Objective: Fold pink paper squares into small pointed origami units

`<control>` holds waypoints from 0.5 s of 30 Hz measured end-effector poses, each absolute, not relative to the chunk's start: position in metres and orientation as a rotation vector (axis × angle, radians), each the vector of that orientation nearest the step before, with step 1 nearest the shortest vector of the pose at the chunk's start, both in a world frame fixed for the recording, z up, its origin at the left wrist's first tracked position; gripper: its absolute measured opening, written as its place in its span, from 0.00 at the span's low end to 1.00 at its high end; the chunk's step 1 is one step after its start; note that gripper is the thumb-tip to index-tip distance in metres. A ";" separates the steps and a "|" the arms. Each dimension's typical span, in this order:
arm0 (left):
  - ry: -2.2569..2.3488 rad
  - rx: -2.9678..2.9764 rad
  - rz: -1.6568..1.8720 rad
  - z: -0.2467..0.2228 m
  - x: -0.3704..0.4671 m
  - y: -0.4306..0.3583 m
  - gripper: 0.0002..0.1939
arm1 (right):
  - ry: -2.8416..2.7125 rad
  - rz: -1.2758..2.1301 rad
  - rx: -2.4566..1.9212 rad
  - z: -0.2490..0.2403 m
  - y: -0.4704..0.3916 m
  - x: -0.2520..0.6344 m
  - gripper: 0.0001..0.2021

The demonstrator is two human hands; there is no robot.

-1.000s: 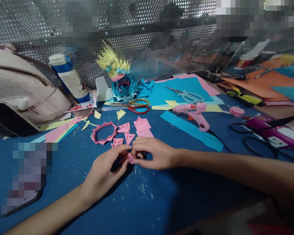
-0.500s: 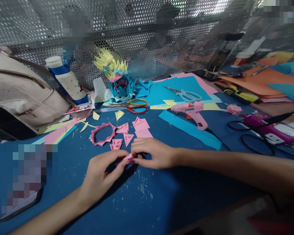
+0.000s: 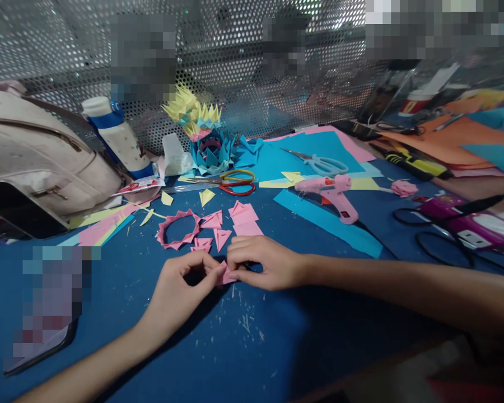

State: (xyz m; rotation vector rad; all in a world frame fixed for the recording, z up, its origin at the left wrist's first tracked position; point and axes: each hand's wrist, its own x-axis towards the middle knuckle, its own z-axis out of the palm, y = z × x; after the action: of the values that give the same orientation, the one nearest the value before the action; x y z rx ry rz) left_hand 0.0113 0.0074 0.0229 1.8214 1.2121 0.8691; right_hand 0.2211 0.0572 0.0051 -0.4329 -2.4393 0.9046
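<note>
A small pink paper piece (image 3: 225, 274) is pinched between my left hand (image 3: 180, 285) and my right hand (image 3: 266, 263), low over the blue table (image 3: 235, 358). Both hands have their fingers closed on it. Just beyond them lie several folded pink triangles (image 3: 222, 239) and a ring of pink folded points (image 3: 163, 232). Flat pink paper pieces (image 3: 247, 228) rest beyond my right fingertips.
Behind are red-and-yellow scissors (image 3: 239, 190), a pink glue gun (image 3: 340, 198), blue-handled scissors (image 3: 327, 165) on blue sheets and a blue-and-yellow paper model (image 3: 212, 148). A bag (image 3: 37, 151), bottle (image 3: 120, 140) and phone (image 3: 50, 319) are left; a purple power strip (image 3: 466, 221) is right.
My left hand has shifted slightly, its thumb and fingers now nearer the pink piece's upper left edge. The pink piece has turned and shows more of its flat face.
</note>
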 end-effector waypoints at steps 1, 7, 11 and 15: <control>1.204 1.822 0.863 0.022 0.012 0.007 0.12 | -2.437 0.904 -0.434 0.005 0.057 0.221 0.07; 1.140 1.871 0.846 0.018 0.013 0.000 0.15 | -2.495 0.943 -0.384 0.012 0.056 0.220 0.11; 1.104 1.907 0.899 0.015 0.011 -0.003 0.15 | -2.467 1.016 -0.340 0.014 0.055 0.219 0.12; 1.047 1.911 0.986 0.012 0.008 -0.003 0.05 | -2.424 1.001 -0.425 0.015 0.058 0.222 0.12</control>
State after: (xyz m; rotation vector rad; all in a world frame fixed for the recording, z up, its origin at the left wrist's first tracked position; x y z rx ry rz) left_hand 0.0078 -0.0025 0.0119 1.9105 1.0474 0.9861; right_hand 0.2219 0.0583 0.0145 -0.4254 -2.4242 1.0009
